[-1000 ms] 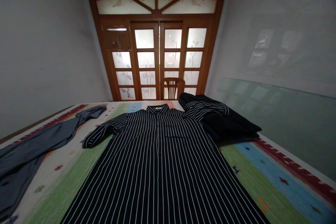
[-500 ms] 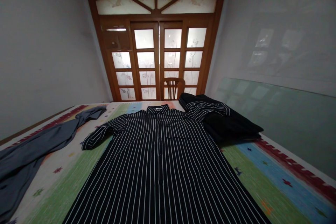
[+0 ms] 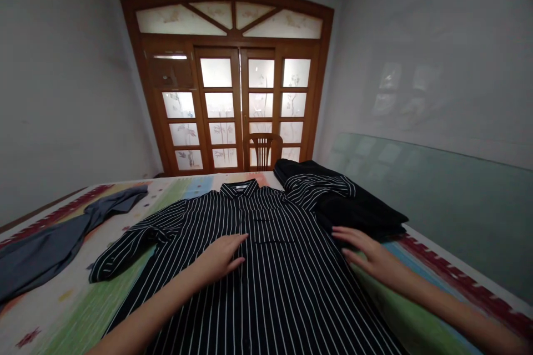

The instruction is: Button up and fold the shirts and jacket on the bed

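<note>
With the left hand [image 3: 220, 258] and right hand [image 3: 368, 255] loosely spread, seemingly gripping nothing, the striped shirt [image 3: 270, 283] lies beside the black pile [image 3: 377, 213], whose folds a tug could disturb through the sleeve [image 3: 322, 184] draped on it.

I counted two hands [image 3: 220, 258] [image 3: 368, 252], one striped shirt [image 3: 275, 283], one grey garment [image 3: 62, 238], one dark pile [image 3: 370, 208] of layers I could not number, one cloth [image 3: 50, 288], one chair [image 3: 264, 137], four arch panes [image 3: 287, 25].
</note>
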Tool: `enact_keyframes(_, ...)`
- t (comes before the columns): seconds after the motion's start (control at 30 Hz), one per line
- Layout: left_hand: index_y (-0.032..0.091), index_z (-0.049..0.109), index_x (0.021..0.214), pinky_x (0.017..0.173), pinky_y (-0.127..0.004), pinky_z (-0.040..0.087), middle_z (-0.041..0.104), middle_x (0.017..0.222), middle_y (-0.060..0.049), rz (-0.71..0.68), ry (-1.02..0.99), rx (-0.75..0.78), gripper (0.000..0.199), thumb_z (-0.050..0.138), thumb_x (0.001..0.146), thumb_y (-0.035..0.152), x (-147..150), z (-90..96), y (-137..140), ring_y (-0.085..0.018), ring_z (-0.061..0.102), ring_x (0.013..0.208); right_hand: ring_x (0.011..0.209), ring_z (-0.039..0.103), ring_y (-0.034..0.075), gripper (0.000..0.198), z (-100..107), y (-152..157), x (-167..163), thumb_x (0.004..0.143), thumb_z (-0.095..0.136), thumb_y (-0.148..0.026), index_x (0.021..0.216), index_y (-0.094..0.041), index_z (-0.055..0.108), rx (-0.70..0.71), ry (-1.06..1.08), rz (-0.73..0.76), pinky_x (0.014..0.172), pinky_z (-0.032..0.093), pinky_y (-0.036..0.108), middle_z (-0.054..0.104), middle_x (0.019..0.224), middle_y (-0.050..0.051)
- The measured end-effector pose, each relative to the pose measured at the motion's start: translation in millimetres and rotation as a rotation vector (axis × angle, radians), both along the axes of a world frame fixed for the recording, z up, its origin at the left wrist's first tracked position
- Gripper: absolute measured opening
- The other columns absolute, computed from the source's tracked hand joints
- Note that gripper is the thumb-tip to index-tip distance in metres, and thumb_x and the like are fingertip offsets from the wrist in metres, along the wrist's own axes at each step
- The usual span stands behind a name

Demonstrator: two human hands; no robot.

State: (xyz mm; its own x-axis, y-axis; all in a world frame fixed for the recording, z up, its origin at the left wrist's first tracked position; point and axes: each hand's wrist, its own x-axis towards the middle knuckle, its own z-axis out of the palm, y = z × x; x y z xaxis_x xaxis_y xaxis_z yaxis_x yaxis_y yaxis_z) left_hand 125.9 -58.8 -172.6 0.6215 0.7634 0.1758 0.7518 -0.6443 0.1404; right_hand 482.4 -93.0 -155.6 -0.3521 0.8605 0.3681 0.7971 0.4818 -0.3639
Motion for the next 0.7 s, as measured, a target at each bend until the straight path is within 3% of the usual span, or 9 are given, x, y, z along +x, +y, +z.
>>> enact_keyframes(0.07,0.013,0.036,0.118,0.093,-0.038,0.030,0.042,0.122,-0.012,0.035,0.005,0.012,0.046,0.045,0.075,0.027,3.2,-11.4,22.4,-0.020,0.036,0.112,0.105,0.043,0.024,0.035,8.0,36.4,24.3,0.068,0.047,-0.034,0.098,-0.017,0.057,-0.023,0.113,-0.139,0.094,0.029,0.040,0.052,0.111,0.010)
enact_keyframes(0.2,0.010,0.039,0.116,0.096,-0.040,0.023,0.034,0.126,-0.014,0.108,-0.012,-0.034,0.046,0.040,0.077,0.033,3.1,-34.4,53.2,-0.022,0.028,0.117,0.101,0.047,0.026,0.025,22.9,83.1,51.8,0.063,0.053,-0.033,0.081,-0.017,0.062,-0.284,0.456,-0.361,0.095,0.026,0.039,0.060,0.097,0.007)
enact_keyframes(0.33,0.013,0.036,0.119,0.097,-0.040,0.022,0.032,0.127,-0.013,0.178,-0.097,-0.116,0.051,0.036,0.077,0.042,-1.3,-54.2,64.3,-0.022,0.027,0.118,0.091,0.053,0.023,0.025,25.8,106.7,47.4,0.070,0.047,-0.035,0.075,-0.016,0.062,-0.428,0.579,-0.366,0.088,0.035,0.036,0.063,0.088,0.006)
enact_keyframes(0.5,0.016,0.036,0.120,0.098,-0.042,0.019,0.030,0.129,-0.010,0.197,-0.164,-0.115,0.052,0.035,0.076,0.044,-5.1,-70.3,66.6,-0.021,0.026,0.118,0.084,0.056,0.025,0.032,21.6,135.9,32.8,0.069,0.051,-0.043,0.071,-0.013,0.061,-0.623,0.719,-0.408,0.083,0.038,0.043,0.064,0.076,0.011)
enact_keyframes(0.7,0.015,0.036,0.120,0.098,-0.042,0.020,0.031,0.128,-0.010,0.205,-0.155,-0.116,0.051,0.037,0.076,0.041,-4.0,-68.1,64.5,-0.022,0.026,0.118,0.094,0.052,0.023,0.034,20.5,171.6,22.4,0.072,0.048,-0.044,0.086,-0.015,0.057,-0.604,0.991,-0.377,0.087,0.036,0.042,0.063,0.088,0.010)
